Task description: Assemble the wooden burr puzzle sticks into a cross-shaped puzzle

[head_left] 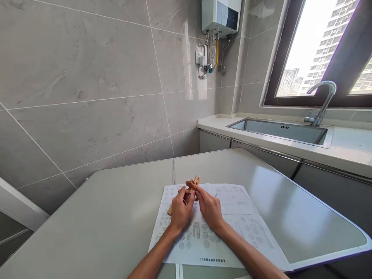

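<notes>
Left hand, right hand, 2 forearms: all bare.

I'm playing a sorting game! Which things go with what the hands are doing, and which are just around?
Part of the job:
- wooden pieces, in the left hand and right hand
- printed sheet underneath, probably

Just around:
- sink
- faucet
- water heater

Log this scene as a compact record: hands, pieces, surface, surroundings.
Left hand: fingers closed on small wooden pieces
Right hand: fingertips pinching the same cluster, close beside the left
Other piece: wooden block partly hidden by the left hand
Under hands: printed sheet, small print unreadable
Surface: pale table
Background: sink, faucet and window to the right; wall-mounted heater
</notes>
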`<state>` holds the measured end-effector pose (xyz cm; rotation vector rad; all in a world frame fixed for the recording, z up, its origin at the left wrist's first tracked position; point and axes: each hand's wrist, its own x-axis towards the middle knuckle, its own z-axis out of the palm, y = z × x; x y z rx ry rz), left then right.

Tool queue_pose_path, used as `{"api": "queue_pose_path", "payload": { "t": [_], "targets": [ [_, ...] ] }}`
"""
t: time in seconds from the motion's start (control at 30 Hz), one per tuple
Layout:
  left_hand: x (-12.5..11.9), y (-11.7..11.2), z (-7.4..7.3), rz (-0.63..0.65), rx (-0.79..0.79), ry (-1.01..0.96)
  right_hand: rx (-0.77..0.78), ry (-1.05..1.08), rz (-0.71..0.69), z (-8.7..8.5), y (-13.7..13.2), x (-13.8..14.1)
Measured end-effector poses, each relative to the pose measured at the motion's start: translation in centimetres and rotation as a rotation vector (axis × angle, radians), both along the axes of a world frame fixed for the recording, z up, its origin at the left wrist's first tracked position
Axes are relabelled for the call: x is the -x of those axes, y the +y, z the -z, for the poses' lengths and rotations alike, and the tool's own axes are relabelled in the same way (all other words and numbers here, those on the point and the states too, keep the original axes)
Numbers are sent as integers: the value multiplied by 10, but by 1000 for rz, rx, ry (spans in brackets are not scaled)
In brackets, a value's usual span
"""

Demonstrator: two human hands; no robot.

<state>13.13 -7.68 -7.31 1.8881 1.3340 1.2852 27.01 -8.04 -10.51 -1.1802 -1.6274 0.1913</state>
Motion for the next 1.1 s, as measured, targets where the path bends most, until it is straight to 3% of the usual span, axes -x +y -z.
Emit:
{"api": "queue_pose_path", "payload": {
  "t": [1.1],
  "targets": [
    [4, 5, -5, -23, -7, -16, 70, 83, -101, 1, 2, -1]
  ]
}}
